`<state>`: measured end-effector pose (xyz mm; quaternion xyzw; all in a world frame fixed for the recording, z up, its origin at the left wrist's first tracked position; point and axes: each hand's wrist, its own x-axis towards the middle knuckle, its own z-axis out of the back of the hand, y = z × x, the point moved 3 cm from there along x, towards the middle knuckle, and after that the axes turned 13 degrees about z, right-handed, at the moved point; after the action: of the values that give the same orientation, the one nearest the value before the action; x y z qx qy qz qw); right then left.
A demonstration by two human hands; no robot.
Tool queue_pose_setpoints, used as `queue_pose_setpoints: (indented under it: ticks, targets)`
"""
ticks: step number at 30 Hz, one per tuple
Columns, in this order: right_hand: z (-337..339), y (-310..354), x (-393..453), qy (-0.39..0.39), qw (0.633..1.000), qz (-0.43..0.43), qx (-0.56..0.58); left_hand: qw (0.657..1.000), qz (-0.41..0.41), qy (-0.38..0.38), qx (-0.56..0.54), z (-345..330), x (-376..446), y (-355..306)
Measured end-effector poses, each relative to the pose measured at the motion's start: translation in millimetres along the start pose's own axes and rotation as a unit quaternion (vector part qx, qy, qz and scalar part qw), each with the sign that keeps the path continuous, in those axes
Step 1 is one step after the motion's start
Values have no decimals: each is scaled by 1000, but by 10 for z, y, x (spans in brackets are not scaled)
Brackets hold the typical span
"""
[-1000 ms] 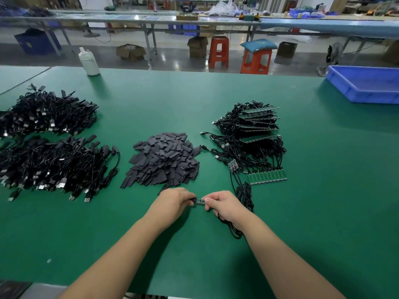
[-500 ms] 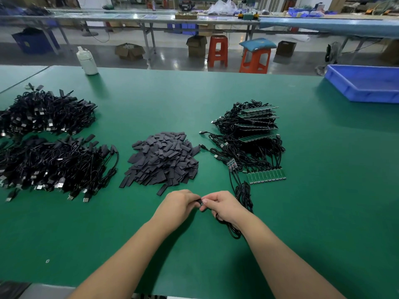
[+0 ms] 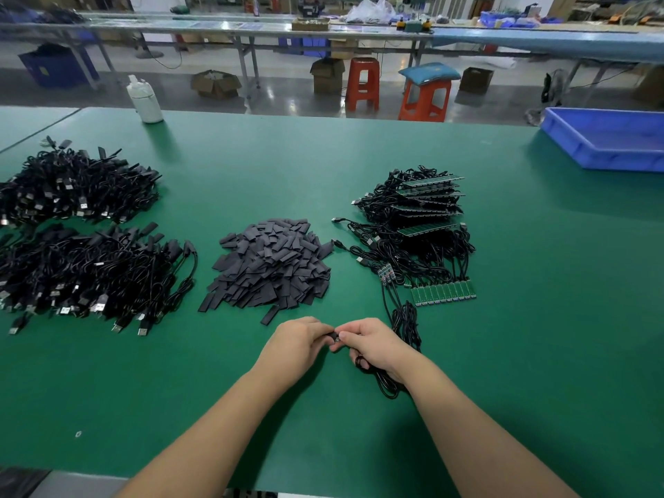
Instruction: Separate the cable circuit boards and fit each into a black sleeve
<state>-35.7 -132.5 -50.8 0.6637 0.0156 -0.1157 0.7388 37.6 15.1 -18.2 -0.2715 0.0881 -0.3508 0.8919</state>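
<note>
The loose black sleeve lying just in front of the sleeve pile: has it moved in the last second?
No. The loose black sleeve keeps its place at the near edge of the sleeve pile; only the camera shifted slightly.

The worktop [image 3: 359, 156] is plain green. Sleeves [image 3: 269, 264] are matte dark grey-black, cables [image 3: 90, 278] black, circuit board strip [image 3: 443, 292] green, tray [image 3: 607, 138] blue, stools [image 3: 363, 84] orange-red, bottle [image 3: 144, 100] white.

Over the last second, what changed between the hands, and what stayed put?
The left hand and right hand closed together; the small circuit board visible between them a second ago is now nearly hidden. The right hand still holds the cable. The sleeve pile is unchanged.
</note>
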Motion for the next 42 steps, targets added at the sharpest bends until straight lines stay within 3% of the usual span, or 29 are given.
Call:
queue_pose_setpoints:
  ticks: [5,13,23,30,42]
  targets:
    - [0,12,1,12,1000,11,-19,1000,12,-9,-18,-61,-39,23]
    - [-23,-19,14,10,1000,-5,-7,998,32,43,36,-170,24,-47]
    - [-49,56,-24,13,1000,10,11,971,8,58,231,-254,78,-115]
    - [0,3,-24,-42,997,-3,60,984,46,24,171,-146,143,21]
    - [-33,26,-45,-36,999,-4,7,994,45,33,95,-139,160,100]
